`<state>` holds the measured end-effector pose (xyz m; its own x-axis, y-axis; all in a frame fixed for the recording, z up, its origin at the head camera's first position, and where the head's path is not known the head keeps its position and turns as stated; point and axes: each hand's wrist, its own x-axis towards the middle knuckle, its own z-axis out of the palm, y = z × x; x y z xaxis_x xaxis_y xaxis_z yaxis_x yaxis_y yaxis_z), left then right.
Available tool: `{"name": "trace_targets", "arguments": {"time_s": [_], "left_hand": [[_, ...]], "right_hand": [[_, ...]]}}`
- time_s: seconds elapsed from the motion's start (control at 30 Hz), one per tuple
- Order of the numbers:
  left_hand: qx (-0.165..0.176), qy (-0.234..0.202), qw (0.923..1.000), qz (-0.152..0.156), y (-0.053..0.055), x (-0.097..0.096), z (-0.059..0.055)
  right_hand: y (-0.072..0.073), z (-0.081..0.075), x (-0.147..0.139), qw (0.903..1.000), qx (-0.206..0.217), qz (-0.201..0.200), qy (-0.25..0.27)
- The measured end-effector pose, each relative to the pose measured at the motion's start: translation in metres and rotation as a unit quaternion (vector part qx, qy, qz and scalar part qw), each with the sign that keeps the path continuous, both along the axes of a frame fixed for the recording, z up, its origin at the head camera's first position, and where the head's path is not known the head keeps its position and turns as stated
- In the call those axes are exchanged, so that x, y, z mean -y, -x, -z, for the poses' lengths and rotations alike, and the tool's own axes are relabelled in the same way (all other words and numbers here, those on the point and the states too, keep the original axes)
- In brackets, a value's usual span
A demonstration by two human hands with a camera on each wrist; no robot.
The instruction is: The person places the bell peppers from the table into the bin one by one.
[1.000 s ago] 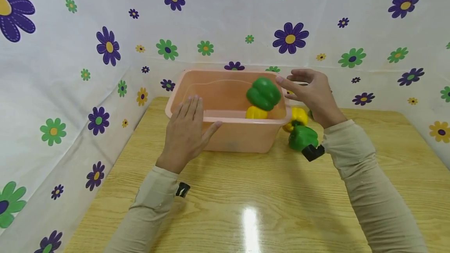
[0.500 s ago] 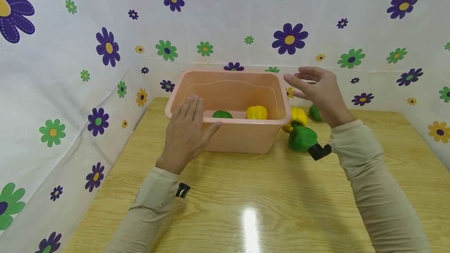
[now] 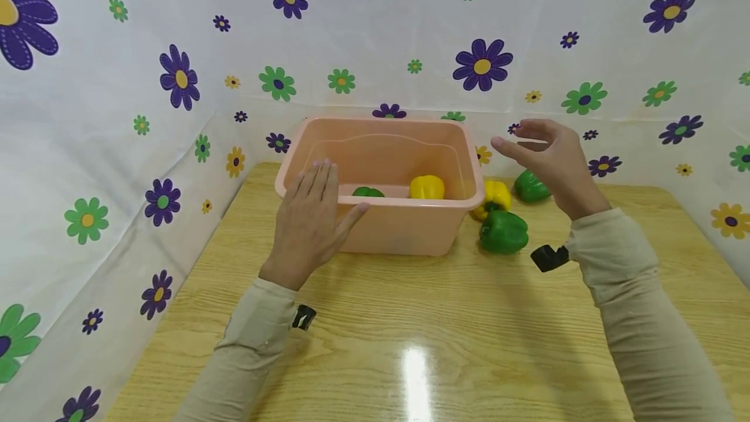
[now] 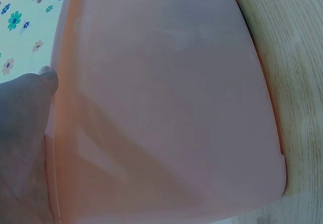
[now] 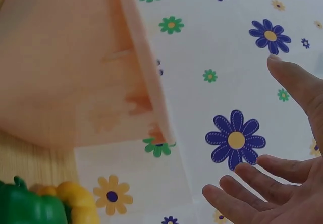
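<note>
A peach plastic tub (image 3: 398, 226) stands on the table, with a yellow bell pepper (image 3: 427, 187) and a green bell pepper (image 3: 368, 193) inside; the front wall hides part of both. My left hand (image 3: 307, 226) rests on the tub's near rim at the left, its fingers straight; in the left wrist view the thumb (image 4: 48, 80) touches the rim. Right of the tub my right hand (image 3: 556, 161) hovers with nothing in it, thumb and fingers spread apart. Below it on the table lie a green bell pepper (image 3: 504, 233), a yellow one (image 3: 497, 195) and another green one (image 3: 531, 186).
The wooden table (image 3: 363, 331) runs up to a white flowered cloth (image 3: 410, 31) hung behind it and along the left. In the right wrist view, the green pepper (image 5: 30, 204) sits beside the tub's side wall (image 5: 75, 72).
A green pepper has dropped from by the tub's right rim to its floor, farther left. My right hand has moved right, away from the tub. My left hand has stayed put.
</note>
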<state>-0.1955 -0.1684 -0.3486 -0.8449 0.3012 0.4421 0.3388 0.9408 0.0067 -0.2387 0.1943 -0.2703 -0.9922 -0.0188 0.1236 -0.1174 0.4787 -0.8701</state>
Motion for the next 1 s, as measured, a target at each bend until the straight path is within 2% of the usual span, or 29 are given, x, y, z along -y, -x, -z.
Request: {"name": "trace_targets", "arguments": {"time_s": [0.33,0.63,1.0], "left_hand": [[-0.005,-0.002,1.0000,0.002,0.001,0.001,0.001],[-0.002,-0.004,1.0000,0.001,0.000,0.000,0.000],[-0.013,-0.002,0.9999,0.003,0.001,-0.001,0.001]], "right_hand": [[0.000,0.020,-0.011,0.9984,0.015,-0.008,-0.053],[0.002,0.039,-0.021,0.9969,0.051,-0.005,-0.060],[-0.003,0.069,-0.029,0.9923,0.092,-0.013,-0.082]]}}
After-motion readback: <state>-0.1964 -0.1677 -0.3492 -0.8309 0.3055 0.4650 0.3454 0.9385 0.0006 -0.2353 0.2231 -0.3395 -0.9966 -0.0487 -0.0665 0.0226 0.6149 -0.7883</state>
